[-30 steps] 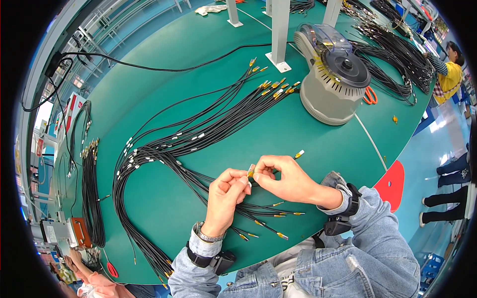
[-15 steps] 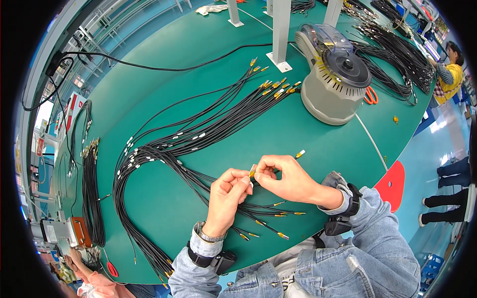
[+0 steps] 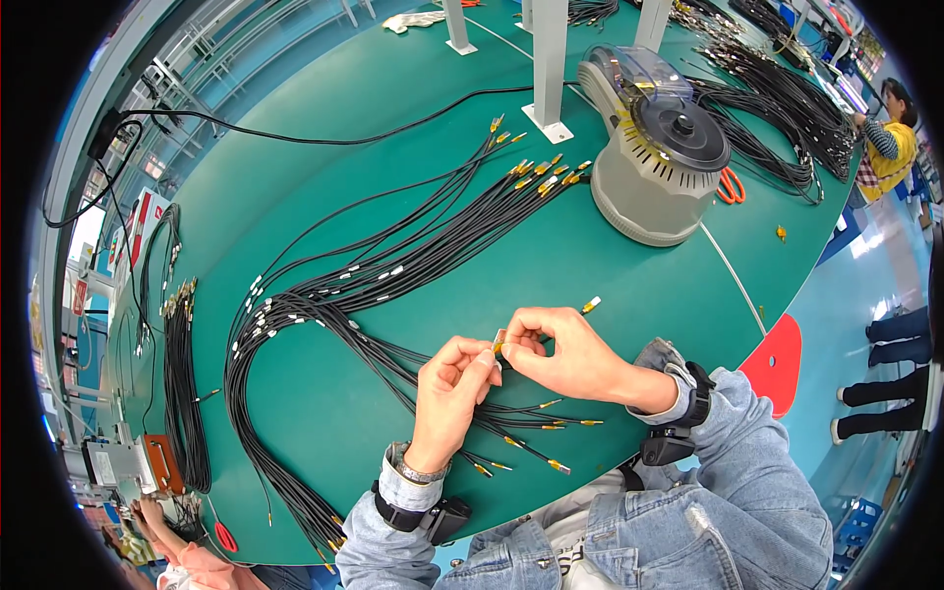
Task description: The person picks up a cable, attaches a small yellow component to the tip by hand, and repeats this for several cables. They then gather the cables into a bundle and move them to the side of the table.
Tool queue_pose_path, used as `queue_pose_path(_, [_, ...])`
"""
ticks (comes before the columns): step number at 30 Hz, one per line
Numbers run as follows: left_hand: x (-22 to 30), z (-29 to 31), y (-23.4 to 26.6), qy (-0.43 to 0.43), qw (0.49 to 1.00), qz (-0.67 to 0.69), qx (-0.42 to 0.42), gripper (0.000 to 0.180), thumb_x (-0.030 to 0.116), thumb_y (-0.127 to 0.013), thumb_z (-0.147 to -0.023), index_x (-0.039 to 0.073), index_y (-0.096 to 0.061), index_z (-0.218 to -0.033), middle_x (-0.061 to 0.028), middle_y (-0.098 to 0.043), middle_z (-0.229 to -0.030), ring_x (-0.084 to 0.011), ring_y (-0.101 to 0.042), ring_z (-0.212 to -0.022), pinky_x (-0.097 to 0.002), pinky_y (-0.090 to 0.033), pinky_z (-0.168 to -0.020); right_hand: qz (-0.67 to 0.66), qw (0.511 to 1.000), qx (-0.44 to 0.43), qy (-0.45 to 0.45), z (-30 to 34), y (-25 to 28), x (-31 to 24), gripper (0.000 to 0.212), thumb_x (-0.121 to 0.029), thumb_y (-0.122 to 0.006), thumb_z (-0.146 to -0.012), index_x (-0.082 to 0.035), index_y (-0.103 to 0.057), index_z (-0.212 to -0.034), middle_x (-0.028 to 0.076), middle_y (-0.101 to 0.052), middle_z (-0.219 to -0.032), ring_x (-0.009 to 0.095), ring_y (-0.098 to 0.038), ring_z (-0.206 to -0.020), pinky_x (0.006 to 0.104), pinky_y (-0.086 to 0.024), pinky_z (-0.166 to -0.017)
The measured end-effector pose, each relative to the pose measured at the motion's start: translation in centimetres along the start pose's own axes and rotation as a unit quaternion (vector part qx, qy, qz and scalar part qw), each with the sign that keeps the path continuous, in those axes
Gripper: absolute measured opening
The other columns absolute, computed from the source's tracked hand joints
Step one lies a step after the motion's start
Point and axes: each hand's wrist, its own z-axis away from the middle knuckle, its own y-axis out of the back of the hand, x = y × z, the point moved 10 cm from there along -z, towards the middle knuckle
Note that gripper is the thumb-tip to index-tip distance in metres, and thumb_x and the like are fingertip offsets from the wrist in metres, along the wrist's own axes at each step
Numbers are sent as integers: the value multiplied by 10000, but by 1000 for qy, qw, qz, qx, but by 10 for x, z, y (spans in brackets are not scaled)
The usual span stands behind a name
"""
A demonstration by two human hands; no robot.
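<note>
Both my hands meet over the green table in front of me. My left hand (image 3: 447, 393) pinches a cable end (image 3: 499, 339) wrapped in yellow tape between thumb and fingers. My right hand (image 3: 565, 354) has its thumb and index finger closed on the same end, its other fingers curled. The fingertips cover most of the piece. Just beyond my right hand another cable tip (image 3: 591, 305), yellow and whitish, sticks out. Several black cables with yellow-taped ends (image 3: 559, 466) fan out below and between my hands, coming from the large black cable bundle (image 3: 285, 305) on the left.
A grey round tape dispenser (image 3: 659, 177) stands at the back right, beside orange-handled scissors (image 3: 731, 186). More cable coils (image 3: 787, 118) lie at the far right and a hanging bundle (image 3: 185, 393) at the left. Metal posts (image 3: 551, 69) rise from the table. A red stool (image 3: 775, 366) stands right; co-workers sit around.
My hands stay in almost the same place, with the fingertips covering a bit more of the yellow-taped end. The background has shifted very slightly with my head.
</note>
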Motion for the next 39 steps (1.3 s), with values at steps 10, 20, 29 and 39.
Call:
queue_pose_path(10, [0,-1,-1,-15,999,-35,4,145,151,-535,-903,36,-564,-819,0,-543,-672,-19,-351,-504,-178,-251,-442,26,1000,-5,14,1,0,-6,69,-62,-580,-780,-3,-559,-752,-15,-511,-640,57,-429,-588,225,-368,-537])
queue_pose_path(20, [-3,-1,1,6,1000,1,-1,181,163,-501,-915,37,-561,-800,13,-505,-642,-22,-338,-500,-172,-239,-440,37,999,-16,21,3,-1,-11,54,-52,-580,-778,-3,-565,-763,-8,-527,-651,58,-442,-589,222,-374,-542])
queue_pose_path(29, [-3,-1,1,17,1000,13,-6,183,166,-504,-916,33,-575,-812,27,-486,-640,-16,-329,-511,-171,-235,-445,22,999,-19,15,4,-1,-9,48,-50,-573,-791,-3,-573,-779,-11,-545,-668,56,-448,-598,221,-376,-545])
queue_pose_path(39, [-4,0,1,2,1000,9,-4,188,188,-533,-910,35,-565,-805,37,-491,-653,-7,-347,-536,-173,-243,-458,-2,1000,-24,7,7,-3,-10,46,-53,-582,-798,-8,-581,-788,-18,-543,-670,54,-451,-606,219,-377,-547])
